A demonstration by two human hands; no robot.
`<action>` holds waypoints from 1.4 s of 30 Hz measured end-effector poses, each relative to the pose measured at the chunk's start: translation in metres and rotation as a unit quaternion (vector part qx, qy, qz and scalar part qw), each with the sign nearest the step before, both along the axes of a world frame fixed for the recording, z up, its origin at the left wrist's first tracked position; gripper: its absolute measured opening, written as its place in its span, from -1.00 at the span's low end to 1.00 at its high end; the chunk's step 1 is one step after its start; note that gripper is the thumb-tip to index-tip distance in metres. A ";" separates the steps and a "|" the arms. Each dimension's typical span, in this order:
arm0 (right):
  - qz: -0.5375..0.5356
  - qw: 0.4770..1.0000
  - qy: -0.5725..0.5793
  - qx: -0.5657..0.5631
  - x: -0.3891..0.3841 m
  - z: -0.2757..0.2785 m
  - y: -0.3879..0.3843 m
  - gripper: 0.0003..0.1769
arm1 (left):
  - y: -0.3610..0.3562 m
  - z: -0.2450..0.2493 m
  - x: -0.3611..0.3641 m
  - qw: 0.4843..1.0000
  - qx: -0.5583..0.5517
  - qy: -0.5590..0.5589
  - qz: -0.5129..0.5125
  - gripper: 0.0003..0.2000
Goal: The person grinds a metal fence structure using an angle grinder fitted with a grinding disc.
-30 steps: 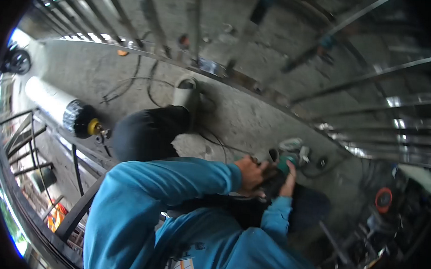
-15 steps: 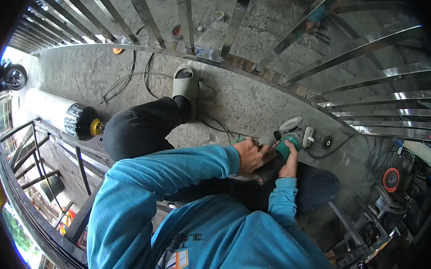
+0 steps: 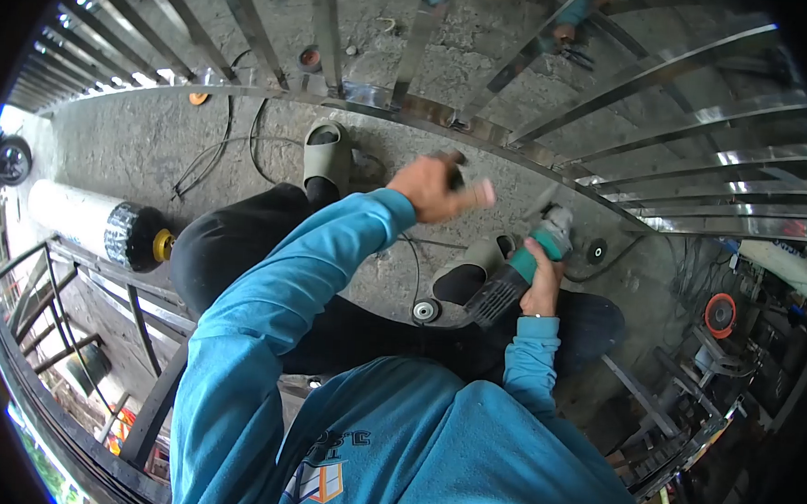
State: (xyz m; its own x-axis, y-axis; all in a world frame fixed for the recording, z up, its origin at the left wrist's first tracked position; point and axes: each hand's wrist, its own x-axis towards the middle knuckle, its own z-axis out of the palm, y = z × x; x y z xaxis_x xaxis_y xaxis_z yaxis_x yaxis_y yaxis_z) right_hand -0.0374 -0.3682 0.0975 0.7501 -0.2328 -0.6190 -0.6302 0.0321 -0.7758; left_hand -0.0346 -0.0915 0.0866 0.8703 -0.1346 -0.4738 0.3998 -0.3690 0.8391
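Observation:
My right hand is wrapped round an angle grinder with a green and black body. Its metal head points away from me, and a pale disc edge beside it is blurred. My left hand is raised over the floor, left of the grinder and apart from it. Motion smears that hand, but the thumb stands out from the dark-looking fingers, and I see nothing held. A small round disc lies on the floor near my leg. Another dark disc is right of the grinder.
A long metal barred frame arcs across the floor ahead. At left lies a white gas cylinder beside a dark metal rack. Black cables run over the concrete. An orange-rimmed reel and clutter sit at right.
My left hand has left the grinder and moved up and to the left, opening. The grinder tilts more upright in my right hand. The small disc near my leg has come into view.

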 end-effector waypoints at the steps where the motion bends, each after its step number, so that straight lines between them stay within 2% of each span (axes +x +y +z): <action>1: -0.009 1.000 -0.003 0.000 -0.001 -0.003 0.005 -0.36 | 0.000 -0.025 0.006 0.987 -0.016 0.029 0.158 0.10; 2: 0.026 0.999 -0.025 -0.017 -0.004 -0.008 0.009 -0.26 | -0.002 -0.046 0.008 0.948 -0.032 0.062 0.311 0.09; 3: 0.061 0.997 -0.045 -0.034 -0.009 -0.011 0.012 -0.16 | 0.004 -0.029 0.010 0.921 -0.088 0.128 0.359 0.07; 4: 0.054 0.997 -0.041 -0.033 -0.013 -0.012 0.019 -0.16 | 0.003 -0.021 0.011 0.898 -0.097 0.130 0.410 -0.01; 5: 0.093 0.993 -0.064 -0.043 -0.016 -0.014 0.029 -0.13 | 0.003 -0.015 0.012 0.872 -0.103 0.129 0.462 -0.09; 6: 0.132 0.986 -0.088 -0.051 -0.018 -0.016 0.041 -0.10 | 0.003 -0.011 0.013 0.875 -0.096 0.127 0.458 -0.09; 8: 0.157 0.981 -0.103 -0.041 -0.022 -0.012 0.063 -0.08 | 0.001 -0.005 0.013 0.866 -0.077 0.040 0.492 -0.27; 9: 0.188 0.974 -0.120 -0.041 -0.023 -0.010 0.071 -0.06 | 0.002 -0.007 0.014 0.868 -0.074 0.039 0.490 -0.27; 12: 0.201 0.970 -0.127 -0.053 -0.028 -0.015 0.089 -0.04 | -0.001 -0.017 0.017 0.886 -0.022 -0.033 0.462 -0.45; 16: 0.213 0.967 -0.136 -0.029 -0.028 -0.016 0.097 -0.02 | -0.013 -0.024 0.015 0.899 -0.016 -0.087 0.430 -0.56; 21: 0.208 0.967 -0.139 -0.053 -0.031 -0.022 0.091 -0.03 | -0.020 -0.030 0.012 0.917 -0.017 -0.118 0.381 -0.57; 26: 0.202 0.970 -0.126 -0.039 -0.035 -0.023 0.090 -0.02 | -0.024 -0.031 0.013 0.922 0.039 -0.191 0.336 -0.58; 30: 0.200 0.971 -0.124 -0.048 -0.037 -0.027 0.088 -0.01 | -0.026 -0.032 0.012 0.927 0.051 -0.185 0.322 -0.59; 33: 0.190 0.976 -0.100 -0.040 -0.040 -0.022 0.086 -0.03 | -0.027 -0.034 0.012 0.933 0.070 -0.190 0.298 -0.55; 35: 0.181 0.979 -0.096 -0.021 -0.042 -0.021 0.083 -0.05 | -0.024 -0.032 0.016 0.959 0.039 -0.096 0.265 -0.46; 36: 0.176 0.980 -0.092 -0.003 -0.041 -0.020 0.080 -0.06 | -0.020 -0.028 0.020 0.960 0.040 -0.097 0.261 -0.46; 38: 0.141 0.988 -0.063 0.018 -0.034 -0.015 0.075 -0.08 | -0.013 -0.014 0.025 0.980 0.038 0.029 0.193 -0.24; 39: 0.109 0.993 -0.036 0.040 -0.029 -0.014 0.071 -0.10 | -0.013 -0.007 0.024 0.981 0.039 0.029 0.186 -0.24; 40: 0.091 0.993 -0.024 0.073 -0.028 -0.023 0.063 -0.25 | -0.014 0.001 0.020 0.989 0.026 0.010 0.146 -0.20; 41: 0.082 0.994 -0.025 0.072 -0.026 -0.030 0.052 -0.25 | -0.015 0.006 0.015 0.994 0.012 -0.010 0.105 -0.16; 42: 0.051 0.986 0.012 0.156 -0.024 -0.031 0.043 -0.37 | -0.016 0.009 0.010 0.999 0.011 -0.027 0.029 -0.07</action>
